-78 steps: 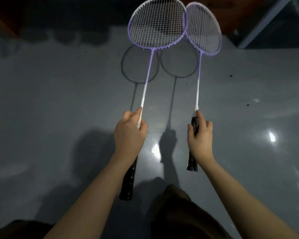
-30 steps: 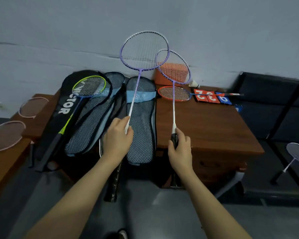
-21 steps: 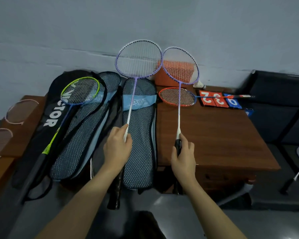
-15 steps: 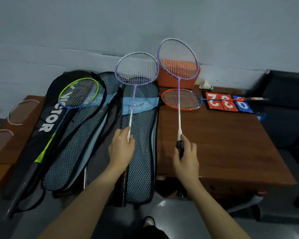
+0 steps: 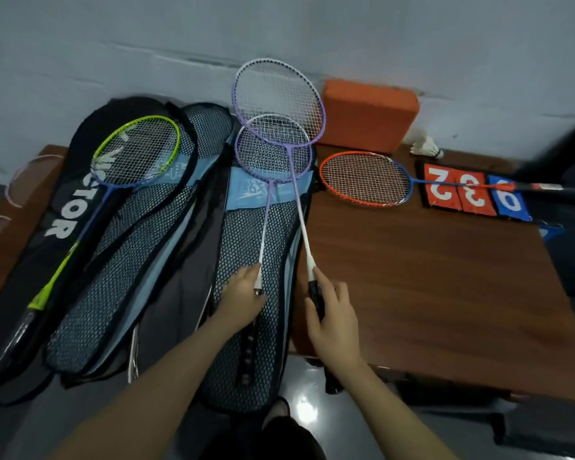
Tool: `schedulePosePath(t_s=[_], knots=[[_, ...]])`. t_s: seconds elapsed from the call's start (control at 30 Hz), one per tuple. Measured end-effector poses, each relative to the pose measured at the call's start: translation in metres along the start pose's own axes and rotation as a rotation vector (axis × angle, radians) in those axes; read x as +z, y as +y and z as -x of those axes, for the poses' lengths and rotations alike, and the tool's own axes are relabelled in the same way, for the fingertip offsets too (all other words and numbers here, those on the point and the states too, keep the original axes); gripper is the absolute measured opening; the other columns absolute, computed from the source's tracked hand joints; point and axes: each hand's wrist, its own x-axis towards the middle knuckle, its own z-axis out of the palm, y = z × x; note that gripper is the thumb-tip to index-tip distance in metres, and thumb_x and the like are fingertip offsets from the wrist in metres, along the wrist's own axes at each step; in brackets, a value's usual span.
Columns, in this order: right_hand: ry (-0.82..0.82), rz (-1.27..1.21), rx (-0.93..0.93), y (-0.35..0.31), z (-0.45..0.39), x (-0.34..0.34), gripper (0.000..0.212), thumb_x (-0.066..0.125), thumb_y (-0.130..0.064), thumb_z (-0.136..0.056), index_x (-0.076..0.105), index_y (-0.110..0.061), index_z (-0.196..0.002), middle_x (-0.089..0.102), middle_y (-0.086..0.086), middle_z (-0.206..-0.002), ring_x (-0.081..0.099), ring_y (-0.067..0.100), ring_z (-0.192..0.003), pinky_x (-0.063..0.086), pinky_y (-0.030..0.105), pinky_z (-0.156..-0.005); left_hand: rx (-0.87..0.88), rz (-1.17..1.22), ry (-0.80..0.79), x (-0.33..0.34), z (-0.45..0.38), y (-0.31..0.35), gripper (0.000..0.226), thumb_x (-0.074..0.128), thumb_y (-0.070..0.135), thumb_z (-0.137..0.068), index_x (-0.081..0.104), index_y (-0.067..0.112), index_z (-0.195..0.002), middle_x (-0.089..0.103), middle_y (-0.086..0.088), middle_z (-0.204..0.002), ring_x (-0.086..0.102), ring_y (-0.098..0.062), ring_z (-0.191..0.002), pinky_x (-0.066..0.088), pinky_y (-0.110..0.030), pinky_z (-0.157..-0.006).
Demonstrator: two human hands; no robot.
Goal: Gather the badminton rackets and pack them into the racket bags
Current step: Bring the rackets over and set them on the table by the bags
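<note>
Over the mesh racket bag point(image 5: 246, 293), the left hand point(image 5: 243, 298) gripped one purple racket point(image 5: 273, 151) where shaft meets handle, while the right hand point(image 5: 332, 320) clasped the other purple racket's point(image 5: 279, 97) black grip, heads overlapping beyond both hands.

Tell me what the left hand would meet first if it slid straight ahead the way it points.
Likely just the mesh bag under the left hand, then that bag's blue band; depth is unclear.
</note>
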Motion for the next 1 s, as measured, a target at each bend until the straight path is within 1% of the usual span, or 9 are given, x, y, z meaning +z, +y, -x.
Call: schedulePosePath(t_s=[0.07,0.17,0.33,0.43,0.57,0.67,0.77,0.9,1.0], knots=[[-0.022,-0.008,-0.007,-0.001,-0.006,0.006,0.052,0.052,-0.019,-0.092,0.035,-0.027,-0.14,0.046,-0.002,-0.105,0.055,0.018,-0.073,0.05,0.037,-0.064,0.023,-0.063,0.044,0.001,0.007,-0.002,0.058,0.062,0.02,-0.085,0.039,0.01,-0.137,0.049,-0.01,-0.126,0.044,-0.029,-0.114,0.037,-0.042,-0.097],[-0.084,0.007,-0.009,-0.005,-0.012,0.02,0.052,0.051,-0.021,-0.093,0.033,-0.025,-0.142,0.046,-0.001,-0.108,0.054,0.018,-0.076,0.047,0.035,-0.066,0.088,-0.16,0.113,-0.003,0.022,-0.007,0.042,0.054,0.025,-0.09,0.047,0.014,-0.13,0.053,-0.006,-0.12,0.046,-0.027,-0.109,0.037,-0.037,-0.089],[-0.192,0.113,0.032,-0.004,-0.023,0.047,0.049,0.05,-0.023,-0.094,0.035,-0.022,-0.14,0.047,0.004,-0.111,0.055,0.026,-0.082,0.043,0.037,-0.071,0.133,-0.243,0.09,-0.006,0.04,-0.019,0.044,0.051,0.023,-0.091,0.045,0.013,-0.134,0.046,-0.006,-0.134,0.041,-0.025,-0.121,0.031,-0.038,-0.098],[-0.251,0.225,0.095,-0.002,-0.026,0.057,0.048,0.046,-0.026,-0.096,0.032,-0.023,-0.141,0.047,0.008,-0.114,0.051,0.029,-0.099,0.04,0.042,-0.082,0.152,-0.242,0.101,-0.013,0.041,-0.021,0.044,0.049,0.023,-0.092,0.042,0.015,-0.135,0.043,-0.004,-0.137,0.039,-0.022,-0.124,0.028,-0.035,-0.099],[-0.203,0.316,0.097,-0.015,-0.035,0.06,0.041,0.047,-0.03,-0.094,0.043,-0.019,-0.134,0.046,0.013,-0.119,0.043,0.032,-0.105,0.033,0.044,-0.088,0.13,-0.221,0.148,-0.035,0.042,-0.034,0.043,0.049,0.024,-0.093,0.043,0.012,-0.134,0.042,-0.007,-0.139,0.037,-0.025,-0.125,0.028,-0.039,-0.102],[-0.13,0.277,0.039,-0.041,-0.043,0.07,0.038,0.053,-0.027,-0.092,0.05,-0.013,-0.128,0.047,0.016,-0.122,0.044,0.034,-0.108,0.033,0.045,-0.089,0.118,-0.225,0.223,-0.064,0.042,-0.054,0.042,0.051,0.023,-0.091,0.046,0.009,-0.131,0.046,-0.009,-0.135,0.04,-0.027,-0.123,0.03,-0.043,-0.102],[-0.081,0.231,-0.065,-0.073,-0.054,0.094,0.037,0.058,-0.023,-0.089,0.054,-0.011,-0.124,0.053,0.015,-0.114,0.05,0.035,-0.104,0.037,0.045,-0.086,0.06,-0.259,0.267,-0.103,0.039,-0.085,0.043,0.051,0.026,-0.092,0.047,0.009,-0.131,0.047,-0.011,-0.134,0.041,-0.03,-0.122,0.032,-0.044,-0.101],[-0.138,0.19,-0.127,-0.129,-0.072,0.139,0.038,0.05,-0.027,-0.09,0.054,-0.014,-0.126,0.053,0.011,-0.113,0.051,0.032,-0.104,0.034,0.041,-0.085,0.014,-0.259,0.328,-0.156,0.038,-0.144,0.041,0.055,0.027,-0.089,0.054,0.005,-0.124,0.054,-0.016,-0.125,0.048,-0.036,-0.113,0.04,-0.047,-0.093],[-0.189,0.188,-0.174,-0.174,-0.085,0.179,0.036,0.049,-0.028,-0.092,0.054,-0.015,-0.126,0.054,0.007,-0.114,0.052,0.028,-0.107,0.031,0.037,-0.084,-0.051,-0.243,0.34,-0.189,0.035,-0.192,0.041,0.058,0.026,-0.088,0.054,0.004,-0.123,0.054,-0.016,-0.123,0.048,-0.036,-0.112,0.04,-0.05,-0.091]])
